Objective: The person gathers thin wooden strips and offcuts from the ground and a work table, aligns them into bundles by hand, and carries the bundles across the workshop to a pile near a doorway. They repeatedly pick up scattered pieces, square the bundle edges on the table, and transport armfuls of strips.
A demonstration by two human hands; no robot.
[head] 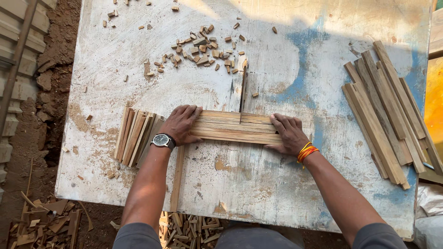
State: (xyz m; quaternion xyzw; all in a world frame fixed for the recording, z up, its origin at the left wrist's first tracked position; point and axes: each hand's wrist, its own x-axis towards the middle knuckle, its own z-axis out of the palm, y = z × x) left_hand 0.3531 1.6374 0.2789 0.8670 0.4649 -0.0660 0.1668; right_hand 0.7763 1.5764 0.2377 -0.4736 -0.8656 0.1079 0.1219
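A bundle of several thin wooden strips (237, 127) lies crosswise on the worn white table saw top (277, 184), right at the saw blade slot (242, 90). My left hand (181, 124), with a dark wristwatch, presses on the bundle's left end. At the right end my right hand (289, 133), with orange thread bands on the wrist, holds the same bundle. Both hands grip the strips from above with fingers spread over them.
A stack of short cut strips (134, 136) sits left of my left hand. Long strips (385, 108) are piled at the right. Small offcut chips (203, 48) lie scattered beyond the blade. A thin guide strip (177, 177) runs toward me. Scraps (46, 223) cover the ground.
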